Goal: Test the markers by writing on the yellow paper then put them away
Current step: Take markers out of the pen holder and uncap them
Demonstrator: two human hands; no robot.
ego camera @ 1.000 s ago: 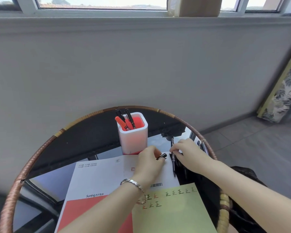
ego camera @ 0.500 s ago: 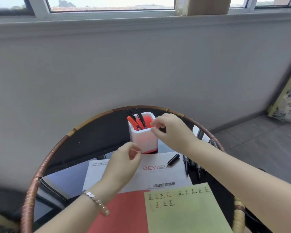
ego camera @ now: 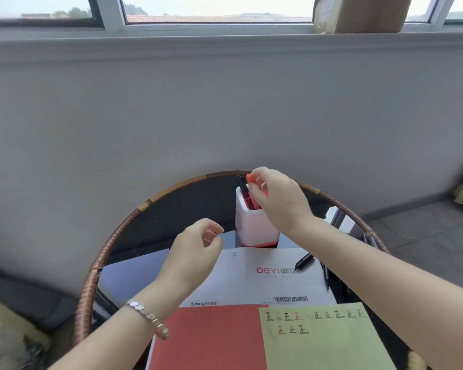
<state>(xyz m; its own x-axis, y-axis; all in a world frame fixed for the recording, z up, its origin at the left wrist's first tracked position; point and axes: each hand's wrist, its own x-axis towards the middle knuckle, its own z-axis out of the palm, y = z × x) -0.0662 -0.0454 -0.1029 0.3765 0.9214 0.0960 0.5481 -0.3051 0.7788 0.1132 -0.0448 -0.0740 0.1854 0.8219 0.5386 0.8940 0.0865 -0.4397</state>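
Markers [ego camera: 245, 192] partly filled the holder [ego camera: 254, 225] as the right hand [ego camera: 278, 201] pinched a red one [ego camera: 251, 182] there, the left hand [ego camera: 195, 249] curled empty, several black ones [ego camera: 304, 261] left by the marked yellow paper [ego camera: 324, 343].

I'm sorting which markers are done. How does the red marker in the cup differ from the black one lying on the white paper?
The red marker stands upright in the cup; the black marker lies flat on the white paper. The right hand pinches the red one; nothing touches the black one. Bodies differ: red against black. Both look like slim markers.
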